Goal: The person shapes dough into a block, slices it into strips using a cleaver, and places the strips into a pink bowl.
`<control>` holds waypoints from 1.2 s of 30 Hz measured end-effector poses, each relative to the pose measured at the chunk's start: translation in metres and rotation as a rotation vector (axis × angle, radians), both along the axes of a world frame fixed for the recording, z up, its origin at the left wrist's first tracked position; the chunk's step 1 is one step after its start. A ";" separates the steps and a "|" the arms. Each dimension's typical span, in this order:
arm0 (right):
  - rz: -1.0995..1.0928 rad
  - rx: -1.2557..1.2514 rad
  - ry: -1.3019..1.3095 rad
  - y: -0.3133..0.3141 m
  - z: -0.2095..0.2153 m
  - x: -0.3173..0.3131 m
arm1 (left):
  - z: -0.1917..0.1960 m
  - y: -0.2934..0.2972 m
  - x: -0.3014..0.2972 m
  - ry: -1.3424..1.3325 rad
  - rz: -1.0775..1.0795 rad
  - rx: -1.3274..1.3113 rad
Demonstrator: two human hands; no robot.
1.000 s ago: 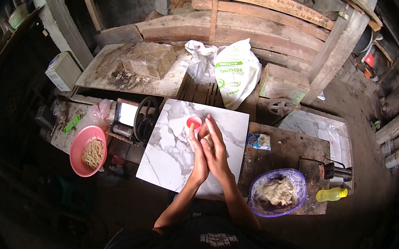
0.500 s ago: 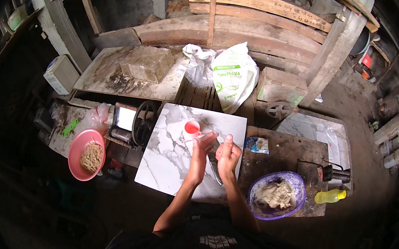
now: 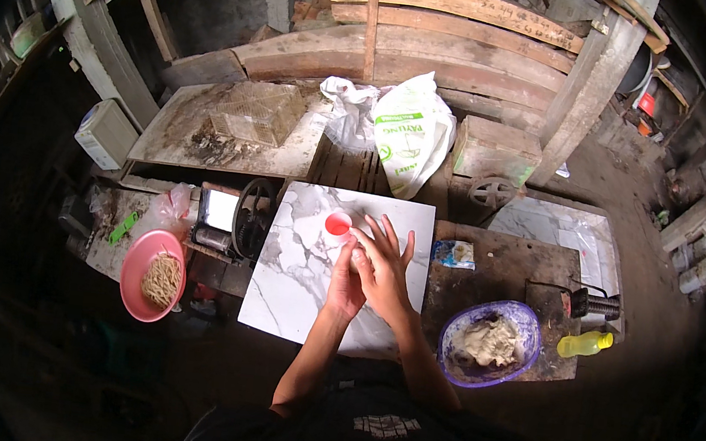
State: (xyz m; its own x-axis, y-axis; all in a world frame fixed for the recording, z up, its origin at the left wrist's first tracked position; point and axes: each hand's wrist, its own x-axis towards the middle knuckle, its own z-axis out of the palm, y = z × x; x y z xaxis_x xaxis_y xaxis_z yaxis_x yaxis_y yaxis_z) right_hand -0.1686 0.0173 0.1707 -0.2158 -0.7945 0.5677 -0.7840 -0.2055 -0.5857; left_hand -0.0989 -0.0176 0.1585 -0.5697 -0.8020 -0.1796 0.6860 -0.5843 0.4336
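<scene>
My left hand (image 3: pixel 347 284) and my right hand (image 3: pixel 385 269) press against each other above a white marble-patterned board (image 3: pixel 285 291). The right hand's fingers are spread and stretched out, and its palm side lies over the left hand. Part of the left hand is hidden behind it; the fingers that show are stretched out. I see nothing held in either hand. Just beyond the fingertips stands a small cup (image 3: pixel 338 226), pale outside and red inside, on the board.
To the right sit a purple basin (image 3: pixel 536 347) of dough, a yellow bottle (image 3: pixel 584 346) and a small packet (image 3: pixel 454 254). On the left are a pink basin (image 3: pixel 132 288) of noodles and a machine with a dark handwheel (image 3: pixel 253 217). A white sack (image 3: pixel 413 136) lies behind.
My right hand has opened from a thumb-up curl and moved left onto the left hand. A dark curved object that showed between the wrists is now covered.
</scene>
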 end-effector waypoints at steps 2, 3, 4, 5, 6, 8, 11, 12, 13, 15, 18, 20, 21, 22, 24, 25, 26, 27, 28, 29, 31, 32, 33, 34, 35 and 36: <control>-0.020 -0.042 -0.048 -0.001 -0.006 -0.003 | 0.007 0.003 -0.005 -0.066 -0.006 0.033; 0.004 -0.063 -0.087 -0.001 -0.007 -0.002 | -0.002 0.001 -0.001 -0.098 -0.001 0.013; 0.022 -0.081 -0.124 -0.001 -0.008 -0.003 | -0.018 -0.001 0.003 -0.129 -0.002 -0.003; 0.039 -0.099 -0.161 -0.001 -0.010 -0.004 | -0.031 -0.003 0.006 -0.161 -0.003 -0.019; 0.054 -0.173 -0.138 -0.004 -0.013 -0.007 | -0.010 0.003 -0.002 -0.331 0.095 0.042; 0.105 -0.153 -0.192 -0.002 -0.014 -0.009 | -0.015 0.004 0.000 -0.291 0.117 -0.051; 0.193 -0.054 -0.361 0.003 -0.012 -0.009 | -0.007 0.005 0.004 -0.316 0.139 -0.122; 0.224 -0.007 -0.433 0.004 -0.013 -0.008 | -0.004 0.004 0.005 -0.339 0.145 -0.133; 0.248 0.005 -0.411 0.004 -0.014 -0.009 | -0.001 0.003 0.004 -0.370 0.171 -0.127; 0.298 0.026 -0.367 0.004 -0.016 -0.011 | 0.004 0.001 0.003 -0.433 0.224 -0.120; 0.312 -0.021 -0.205 0.005 -0.008 -0.006 | -0.003 -0.005 0.017 -0.276 0.098 -0.272; 0.283 -0.004 -0.076 0.003 -0.011 -0.009 | 0.001 -0.006 0.023 -0.270 -0.010 -0.318; 0.240 0.000 -0.064 0.004 -0.012 -0.012 | 0.003 -0.005 0.021 -0.317 -0.009 -0.333; 0.198 0.006 -0.054 0.005 -0.013 -0.014 | 0.007 -0.001 0.018 -0.365 -0.008 -0.348; 0.102 -0.014 -0.022 0.009 -0.009 -0.015 | 0.003 -0.007 0.018 -0.439 -0.114 -0.401; 0.048 -0.041 0.000 0.012 -0.003 -0.015 | -0.002 -0.008 0.018 -0.509 -0.101 -0.512; -0.011 -0.104 -0.038 0.012 0.001 -0.015 | -0.005 -0.008 0.019 -0.579 -0.087 -0.624; -0.044 -0.113 -0.077 0.012 0.000 -0.015 | -0.004 -0.008 0.019 -0.649 -0.074 -0.733; -0.076 -0.122 -0.115 0.013 -0.002 -0.016 | 0.006 -0.003 0.019 -0.701 -0.017 -0.882; -0.109 -0.132 -0.154 0.014 -0.004 -0.017 | 0.004 -0.003 0.020 -0.766 0.016 -0.995; -0.112 -0.033 -0.293 0.014 -0.008 -0.021 | 0.001 -0.004 0.022 -0.887 0.078 -1.229; -0.088 0.048 -0.434 0.013 -0.017 -0.023 | 0.001 -0.003 0.022 -0.830 0.093 -1.255; -0.062 0.129 -0.576 0.012 -0.018 -0.022 | 0.001 0.000 0.020 -0.770 0.061 -1.206; 0.005 0.107 -0.730 0.013 -0.015 -0.019 | 0.001 0.003 0.018 -0.709 0.029 -1.156; 0.021 0.090 -0.856 0.013 -0.015 -0.016 | 0.001 0.005 0.016 -0.649 -0.001 -1.106; 0.035 0.070 -0.980 0.013 -0.013 -0.014 | -0.002 0.004 0.012 -0.667 -0.008 -1.131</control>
